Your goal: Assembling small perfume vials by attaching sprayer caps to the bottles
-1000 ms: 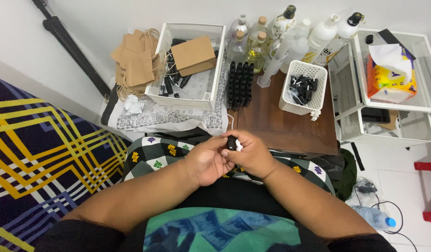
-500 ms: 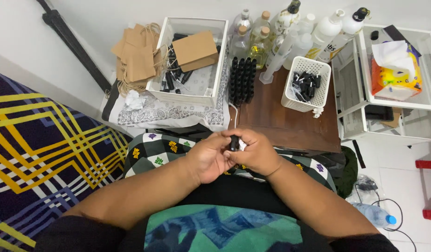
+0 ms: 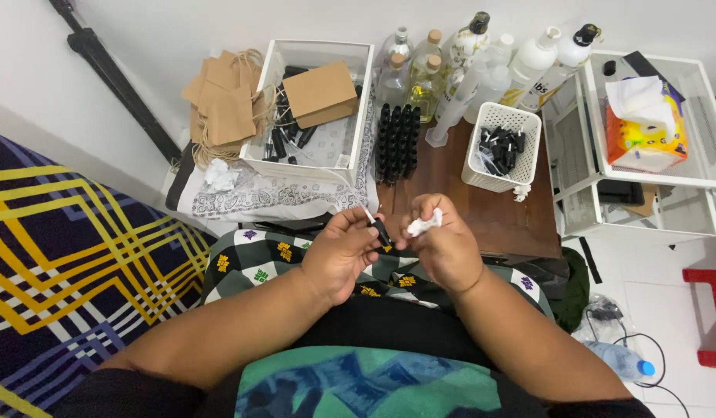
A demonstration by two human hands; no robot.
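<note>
Left grip [image 3: 344,251] pinches small black bottle [image 3: 381,231]; right grip [image 3: 443,244] clasps white tissue [image 3: 423,225].

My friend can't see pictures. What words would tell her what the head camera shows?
A person's left hand holds a small black bottle while the right hand pinches a crumpled white tissue beside it. Beyond them, a brown table holds rows of black bottles, a white basket of black caps and clear bottles.

The hands have parted: left hand [image 3: 342,251] keeps the small black bottle [image 3: 381,231], right hand [image 3: 444,246] now pinches white tissue [image 3: 423,225].
</note>
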